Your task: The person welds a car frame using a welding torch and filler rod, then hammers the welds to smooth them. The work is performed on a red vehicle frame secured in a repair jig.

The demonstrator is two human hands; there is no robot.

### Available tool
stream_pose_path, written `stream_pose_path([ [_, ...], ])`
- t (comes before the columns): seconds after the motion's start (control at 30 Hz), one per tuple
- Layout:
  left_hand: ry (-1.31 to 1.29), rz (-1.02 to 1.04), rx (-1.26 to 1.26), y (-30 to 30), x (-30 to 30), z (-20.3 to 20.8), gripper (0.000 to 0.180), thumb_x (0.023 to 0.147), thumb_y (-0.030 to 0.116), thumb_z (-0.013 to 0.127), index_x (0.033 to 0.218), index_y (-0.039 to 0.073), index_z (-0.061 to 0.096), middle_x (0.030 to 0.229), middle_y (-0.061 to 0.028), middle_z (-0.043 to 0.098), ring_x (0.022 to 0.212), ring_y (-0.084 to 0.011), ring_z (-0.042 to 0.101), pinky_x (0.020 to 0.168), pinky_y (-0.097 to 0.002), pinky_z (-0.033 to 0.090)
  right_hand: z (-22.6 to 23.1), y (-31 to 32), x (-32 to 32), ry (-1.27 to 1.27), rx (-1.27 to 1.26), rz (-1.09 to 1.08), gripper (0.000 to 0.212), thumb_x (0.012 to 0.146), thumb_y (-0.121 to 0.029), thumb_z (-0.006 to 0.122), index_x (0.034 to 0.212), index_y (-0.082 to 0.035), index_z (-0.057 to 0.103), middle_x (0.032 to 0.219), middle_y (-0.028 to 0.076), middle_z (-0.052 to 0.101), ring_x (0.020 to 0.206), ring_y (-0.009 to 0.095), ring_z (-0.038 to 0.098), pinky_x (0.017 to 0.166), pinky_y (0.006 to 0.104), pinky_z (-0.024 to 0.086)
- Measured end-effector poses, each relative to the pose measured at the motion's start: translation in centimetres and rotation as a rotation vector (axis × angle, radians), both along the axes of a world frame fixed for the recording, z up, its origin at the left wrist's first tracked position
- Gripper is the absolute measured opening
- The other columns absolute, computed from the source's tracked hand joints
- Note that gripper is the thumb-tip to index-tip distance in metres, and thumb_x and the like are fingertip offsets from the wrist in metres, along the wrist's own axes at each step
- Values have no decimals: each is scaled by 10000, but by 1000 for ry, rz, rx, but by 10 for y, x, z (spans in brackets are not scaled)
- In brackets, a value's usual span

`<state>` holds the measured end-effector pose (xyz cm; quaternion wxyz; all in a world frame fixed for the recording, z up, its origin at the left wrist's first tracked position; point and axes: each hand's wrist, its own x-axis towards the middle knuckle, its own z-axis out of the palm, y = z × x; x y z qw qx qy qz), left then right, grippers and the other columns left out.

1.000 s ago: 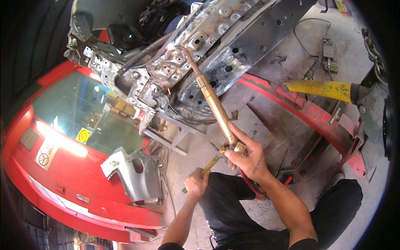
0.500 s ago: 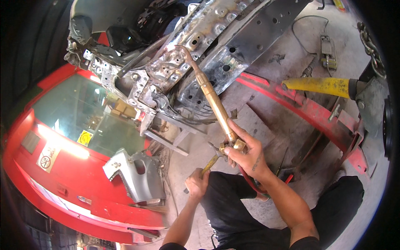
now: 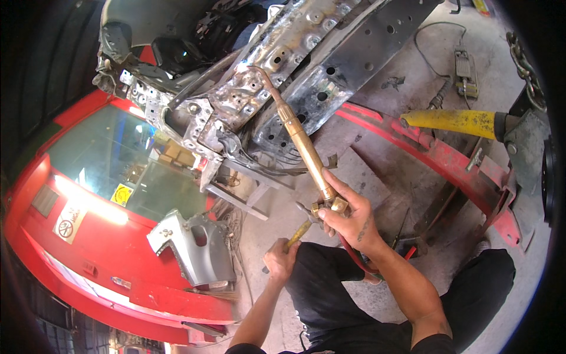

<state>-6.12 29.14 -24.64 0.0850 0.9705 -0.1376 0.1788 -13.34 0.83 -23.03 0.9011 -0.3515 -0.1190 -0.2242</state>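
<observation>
My right hand [image 3: 349, 213] grips a brass gas torch [image 3: 305, 147] by its valve end. The torch slants up and away, and its bent copper-coloured tip is at the bare metal frame section [image 3: 239, 97], where a bright glow shows. A red hose [image 3: 352, 255] hangs from the torch below my right hand. Closed around the yellow handle of a hammer [image 3: 299, 232], my left hand [image 3: 280, 259] rests beside my left knee. The hammer's grey pointed head is up, close to the torch valves; I cannot tell whether they touch.
A red car body [image 3: 135, 259] fills the left side, with a silver body panel [image 3: 206, 251] beside it. On the right are a red steel beam [image 3: 424, 156], a yellow cylinder [image 3: 451, 122] and a chain [image 3: 525, 71]. A foot pedal unit [image 3: 464, 74] lies on the concrete floor.
Both hands keep their grips, and the torch tip stays at the same spot on the metal. The whole view has shifted very slightly.
</observation>
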Motion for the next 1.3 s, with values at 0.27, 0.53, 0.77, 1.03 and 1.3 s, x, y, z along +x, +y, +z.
stream_pose_path([
  [0.27, 82, -30, -66, 3, -6, 15, 405, 944, 444, 782, 1058, 55, 772, 901, -219, 759, 876, -419, 748, 769, -468, 567, 3, -5, -3, -7, 5, -3, 755, 936, 59, 685, 1638, -75, 440, 1067, 38, 670, 730, 66, 589, 611, 238, 511],
  [0.53, -105, -234, 27, -13, 15, 79, 386, 1007, 402, 707, 1101, 28, 694, 900, -262, 727, 822, -481, 721, 717, -523, 551, 3, -6, -3, 0, -48, -19, 754, 934, 45, 686, 1637, -76, 442, 1054, 37, 676, 731, 68, 590, 618, 243, 517],
  [0.77, -396, -394, 234, -54, 63, 164, 265, 1043, 279, 667, 1061, 15, 663, 818, -243, 690, 761, -459, 696, 678, -521, 527, 2, -6, -8, 25, -35, -19, 759, 923, 53, 696, 1631, -73, 452, 1056, 41, 680, 732, 69, 589, 626, 252, 522],
  [1.03, -560, -522, 420, -96, 99, 221, 250, 1015, 277, 710, 1084, 42, 656, 774, -187, 678, 713, -408, 687, 638, -507, 521, -7, -8, -18, 2, -88, -110, 751, 894, 65, 723, 1600, -61, 500, 1067, 53, 682, 761, 83, 610, 678, 248, 519],
  [1.3, -672, -579, 558, -130, 146, 275, 184, 1011, 234, 704, 970, 79, 614, 725, -170, 632, 623, -404, 646, 578, -515, 493, -9, -19, -24, -28, -187, -261, 745, 839, 53, 764, 1550, -35, 559, 1136, 87, 712, 1004, 136, 653, 913, 285, 514],
])
